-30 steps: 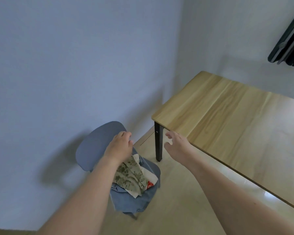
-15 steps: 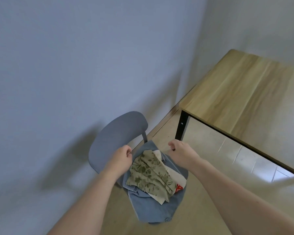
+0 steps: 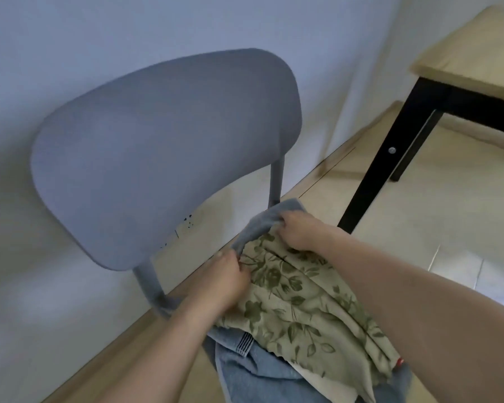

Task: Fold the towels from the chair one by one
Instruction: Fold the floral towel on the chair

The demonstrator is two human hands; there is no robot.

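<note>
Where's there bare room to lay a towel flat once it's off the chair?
The wooden tabletop at upper right shows bare at its visible corner. Floor tiles between the black table leg and the chair are bare too. The seat is crowded: floral towel over blue towel.

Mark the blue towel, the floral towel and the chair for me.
blue towel [image 3: 262, 225], head view, raised edge between the hands.
floral towel [image 3: 297, 303], head view, middle of the printed cloth.
chair [image 3: 163, 152], head view, centre of the backrest.

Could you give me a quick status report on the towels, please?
Both hands, left and right, grip the blue towel's edge. Floral towel lies on top of it.
</note>
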